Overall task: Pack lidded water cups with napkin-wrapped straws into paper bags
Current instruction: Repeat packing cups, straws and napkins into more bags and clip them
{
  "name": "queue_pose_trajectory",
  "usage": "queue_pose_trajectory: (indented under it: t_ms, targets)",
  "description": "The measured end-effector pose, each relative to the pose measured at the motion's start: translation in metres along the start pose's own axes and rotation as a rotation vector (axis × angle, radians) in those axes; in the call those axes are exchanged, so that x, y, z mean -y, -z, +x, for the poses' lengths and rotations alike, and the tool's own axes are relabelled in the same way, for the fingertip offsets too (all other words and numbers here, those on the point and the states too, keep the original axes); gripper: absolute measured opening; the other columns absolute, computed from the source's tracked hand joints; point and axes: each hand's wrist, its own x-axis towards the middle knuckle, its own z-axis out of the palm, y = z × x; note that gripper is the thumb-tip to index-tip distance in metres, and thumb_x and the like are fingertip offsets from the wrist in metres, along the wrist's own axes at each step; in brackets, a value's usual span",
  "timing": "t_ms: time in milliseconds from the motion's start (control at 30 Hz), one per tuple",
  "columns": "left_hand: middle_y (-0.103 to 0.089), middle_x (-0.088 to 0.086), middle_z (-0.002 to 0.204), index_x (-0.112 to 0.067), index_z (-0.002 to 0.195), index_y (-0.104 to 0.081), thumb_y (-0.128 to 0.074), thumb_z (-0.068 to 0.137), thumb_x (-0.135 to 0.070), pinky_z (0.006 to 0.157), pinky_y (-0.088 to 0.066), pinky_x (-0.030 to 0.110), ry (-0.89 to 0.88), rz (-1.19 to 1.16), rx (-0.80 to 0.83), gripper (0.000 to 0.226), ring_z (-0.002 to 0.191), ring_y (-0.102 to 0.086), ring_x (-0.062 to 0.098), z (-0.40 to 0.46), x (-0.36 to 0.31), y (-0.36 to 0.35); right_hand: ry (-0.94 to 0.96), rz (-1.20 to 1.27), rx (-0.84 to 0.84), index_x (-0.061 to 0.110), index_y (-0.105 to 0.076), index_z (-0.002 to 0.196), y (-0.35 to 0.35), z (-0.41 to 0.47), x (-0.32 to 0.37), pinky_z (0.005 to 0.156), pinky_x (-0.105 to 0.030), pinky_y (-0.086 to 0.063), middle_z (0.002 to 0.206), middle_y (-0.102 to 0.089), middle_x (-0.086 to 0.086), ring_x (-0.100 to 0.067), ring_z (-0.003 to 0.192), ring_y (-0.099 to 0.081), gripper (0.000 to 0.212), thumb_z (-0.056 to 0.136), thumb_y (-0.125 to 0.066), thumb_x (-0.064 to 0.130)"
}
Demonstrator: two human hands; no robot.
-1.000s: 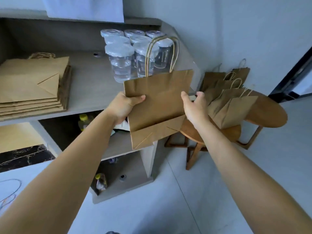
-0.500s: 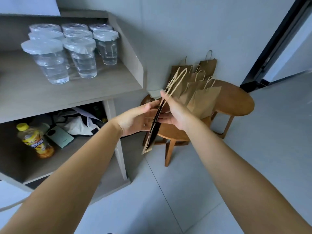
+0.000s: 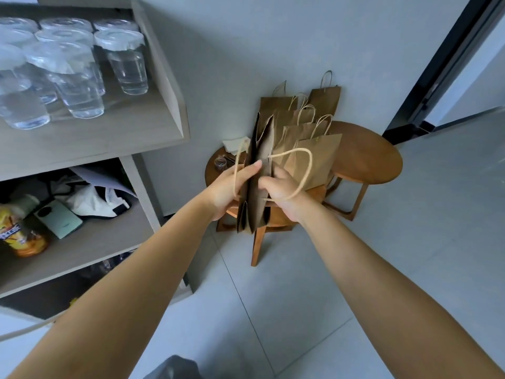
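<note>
- Lidded water cups (image 3: 82,75) wait on the shelf, left of the paper bag (image 3: 257,187).
- Left hand (image 3: 232,184) pinches the bag's left wall.
- Right hand (image 3: 281,190) pinches its right wall, likely to pull it open above the stool (image 3: 366,157).

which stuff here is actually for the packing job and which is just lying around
For the job:
- paper bag, gripped by left hand and right hand
- lidded water cups on the top shelf
- standing bags on the round wooden table

Lying about:
- yellow bottle, lower shelf
- green phone
- white cloth
- small folded white item on the table
</note>
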Motion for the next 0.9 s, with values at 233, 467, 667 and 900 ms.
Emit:
queue_pose_trajectory:
  t_ms: [233,467,667,900]
  targets:
    - [-0.059,0.009,0.095,-0.006,0.103,-0.055,-0.038,0.100,-0.002,0.087,-0.047,0.030,-0.109,0.161,-0.262,0.018,0.098,-0.054,0.024,0.042,0.026,-0.013,0.061,-0.200,-0.131,0.000,-0.059,0.109,0.011,0.034,-0.024,0.069,-0.013,-0.046,0.093,-0.061,-0.011,-0.019,0.082,-0.057,0.028,0.083,-0.050,0.000]
    - [-0.059,-0.001,0.107,-0.014,0.121,-0.056,-0.043,0.096,-0.011,0.086,-0.042,0.028,-0.098,0.793,-0.305,0.028,0.098,-0.055,0.019,0.118,0.028,0.018,0.094,-0.905,-0.194,0.004,-0.061,0.099,0.026,0.106,-0.038,0.067,-0.025,-0.036,0.096,-0.063,-0.014,-0.024,0.083,-0.058,0.019,0.096,-0.044,0.013]
    - [-0.061,0.016,0.106,-0.006,0.120,-0.057,-0.049,0.090,0.000,0.078,-0.056,0.036,0.430,1.142,-0.406,0.031,0.094,-0.063,0.031,0.165,0.024,0.085,-0.267,-1.273,-0.267,0.004,-0.062,0.111,0.081,0.151,-0.029,0.080,-0.033,-0.047,0.112,-0.064,-0.013,-0.030,0.106,-0.060,0.023,0.096,-0.045,0.007]
    - [-0.061,0.018,0.095,-0.002,0.102,-0.057,-0.047,0.096,-0.004,0.073,-0.060,0.036,0.558,0.659,-0.381,0.012,0.087,-0.068,0.035,0.205,0.009,0.077,-0.290,-1.053,-0.097,0.003,-0.059,0.109,0.071,0.199,-0.031,0.070,-0.029,-0.047,0.093,-0.059,-0.011,-0.024,0.078,-0.055,0.020,0.096,-0.049,0.015]
